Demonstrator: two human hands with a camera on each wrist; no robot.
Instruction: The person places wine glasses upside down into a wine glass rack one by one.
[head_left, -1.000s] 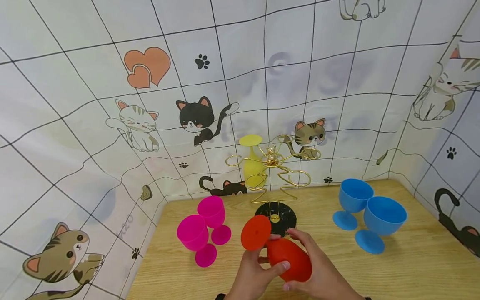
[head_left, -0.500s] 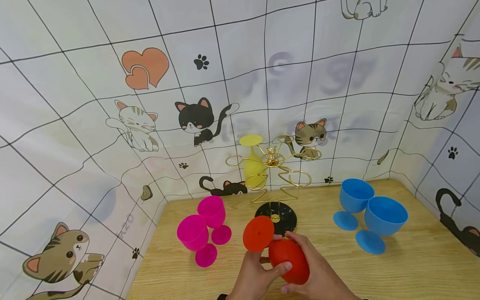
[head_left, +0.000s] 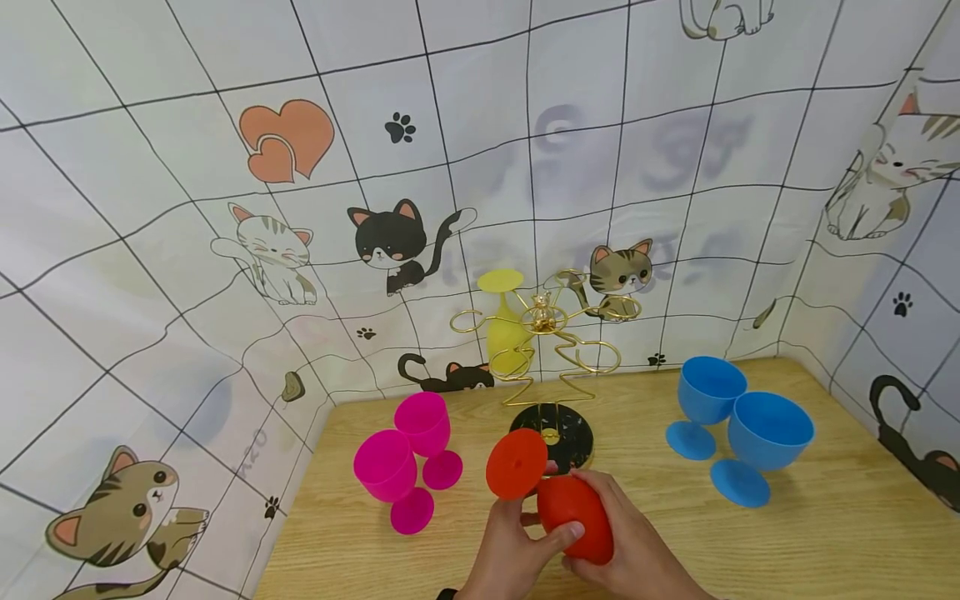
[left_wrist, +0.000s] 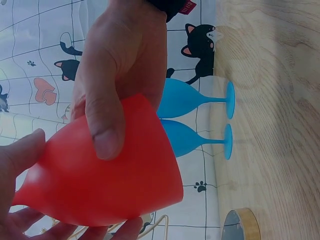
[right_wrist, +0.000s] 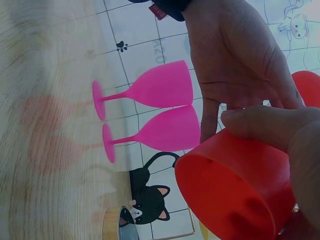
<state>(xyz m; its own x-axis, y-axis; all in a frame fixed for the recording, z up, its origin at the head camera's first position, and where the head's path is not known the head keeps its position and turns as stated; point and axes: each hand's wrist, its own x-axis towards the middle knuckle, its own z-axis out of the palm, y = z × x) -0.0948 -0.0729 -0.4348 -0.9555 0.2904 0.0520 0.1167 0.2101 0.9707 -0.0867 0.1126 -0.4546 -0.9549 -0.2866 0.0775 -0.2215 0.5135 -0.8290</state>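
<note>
Both hands hold a red plastic goblet (head_left: 577, 517), tilted with its foot (head_left: 517, 463) up to the left and its bowl mouth downward. My left hand (head_left: 504, 550) grips it near the stem, its thumb on the bowl. My right hand (head_left: 633, 546) cups the bowl's right side; in the left wrist view the right thumb (left_wrist: 106, 135) lies on the bowl. The mouth of the bowl (right_wrist: 225, 195) faces the right wrist camera. Just beyond stands a gold wire rack (head_left: 543, 315) on a round black base (head_left: 566, 433), partly hidden by the red foot.
A yellow goblet (head_left: 510, 337) hangs upside down on the rack's left. Two pink goblets (head_left: 385, 467) stand upright to the left, two blue goblets (head_left: 771, 429) to the right. All are on a wooden table (head_left: 645, 467) before a cat-print wall covering (head_left: 480, 175).
The goblet has turned slightly, its bowl swinging left and more downward. My right hand has shifted a little left with it; my left hand is nearly still.
</note>
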